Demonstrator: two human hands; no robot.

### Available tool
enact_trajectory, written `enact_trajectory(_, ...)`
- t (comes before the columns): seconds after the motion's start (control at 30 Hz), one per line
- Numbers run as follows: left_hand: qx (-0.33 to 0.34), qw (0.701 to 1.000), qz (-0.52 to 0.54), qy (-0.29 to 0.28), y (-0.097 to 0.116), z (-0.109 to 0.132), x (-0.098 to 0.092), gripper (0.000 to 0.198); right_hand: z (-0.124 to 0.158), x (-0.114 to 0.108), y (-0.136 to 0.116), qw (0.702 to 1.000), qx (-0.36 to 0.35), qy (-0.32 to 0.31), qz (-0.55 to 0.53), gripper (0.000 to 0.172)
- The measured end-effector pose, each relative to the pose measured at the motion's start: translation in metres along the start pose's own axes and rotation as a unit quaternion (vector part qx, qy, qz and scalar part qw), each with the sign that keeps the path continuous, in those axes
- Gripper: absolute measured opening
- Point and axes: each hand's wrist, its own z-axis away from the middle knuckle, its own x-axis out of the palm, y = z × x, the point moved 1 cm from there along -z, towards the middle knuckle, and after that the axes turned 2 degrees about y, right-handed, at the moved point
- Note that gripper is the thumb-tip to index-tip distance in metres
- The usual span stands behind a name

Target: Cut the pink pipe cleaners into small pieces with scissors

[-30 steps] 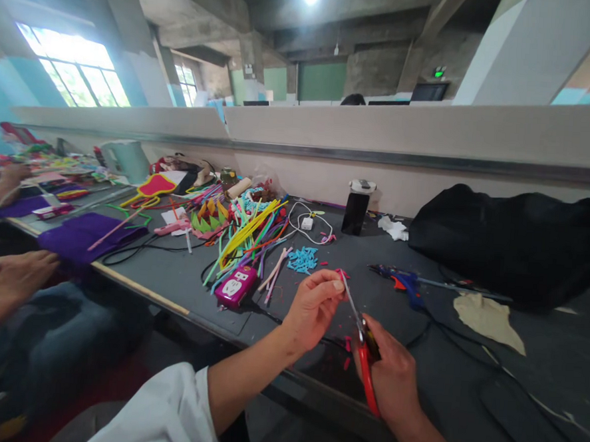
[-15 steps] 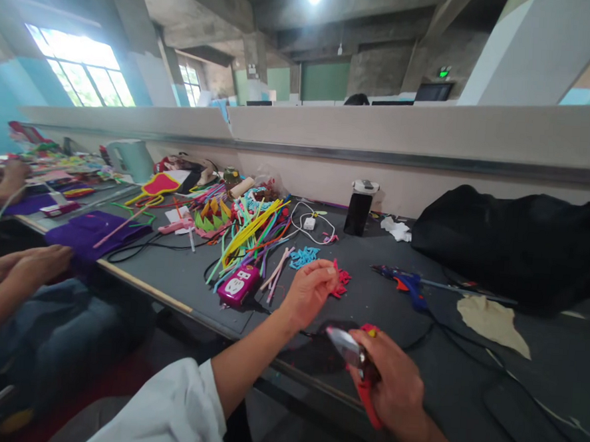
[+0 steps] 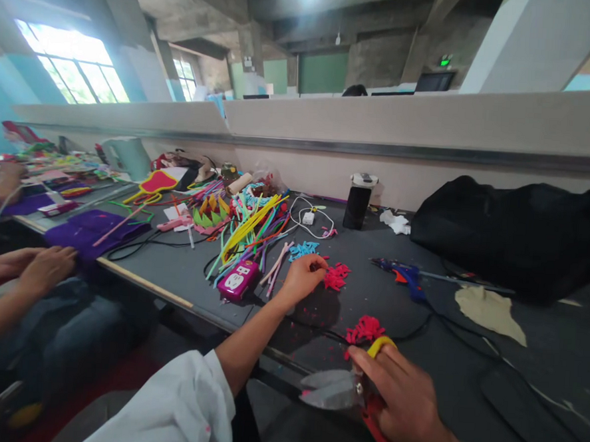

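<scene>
My left hand [image 3: 302,278] is over the dark table with its fingers curled into a pinch, fingertips at the edge of a pile of short red pieces [image 3: 337,277]. Whatever lies between those fingertips is hidden. In my right hand [image 3: 409,395] are scissors [image 3: 332,389] with red and yellow handles, their blades parted and pointing left past the table's front edge. A second heap of red pieces [image 3: 367,329] lies just beyond the scissors. Behind my left hand is a small pile of blue pieces [image 3: 303,251].
Fuzzy craft stems [image 3: 254,228] lie in a bundle left of centre, beside a purple power socket [image 3: 239,281]. A blue glue gun [image 3: 411,281], its cable, a dark bottle [image 3: 358,205] and a black bag [image 3: 508,237] are rightward. A co-worker's hands [image 3: 47,269] are at left.
My left hand has moved slightly left and down to the red pile's edge. My right hand has lowered with the scissors, whose blades now point left, uncovering the nearer red heap.
</scene>
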Motion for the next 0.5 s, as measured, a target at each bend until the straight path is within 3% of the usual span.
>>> enact_trajectory(0.13,0.032,0.999,-0.017,-0.035,0.009,0.005,0.003,0.011,0.008,-0.014,0.007,1.0,0.0,0.021,-0.016,0.044)
enact_trajectory(0.23,0.099,0.988,-0.046,-0.107,0.018,0.012,0.01,0.011,0.013,-0.025,0.011,1.0,-0.024,0.017,0.004,0.042)
enact_trajectory(0.37,0.23,0.945,-0.13,-0.193,0.025,0.024,0.022,0.013,0.014,-0.034,0.01,0.997,-0.066,-0.013,0.042,0.04)
enact_trajectory(0.5,0.275,0.915,-0.165,-0.246,0.024,0.035,0.035,0.017,0.009,-0.034,0.007,0.994,-0.09,-0.015,0.061,0.038)
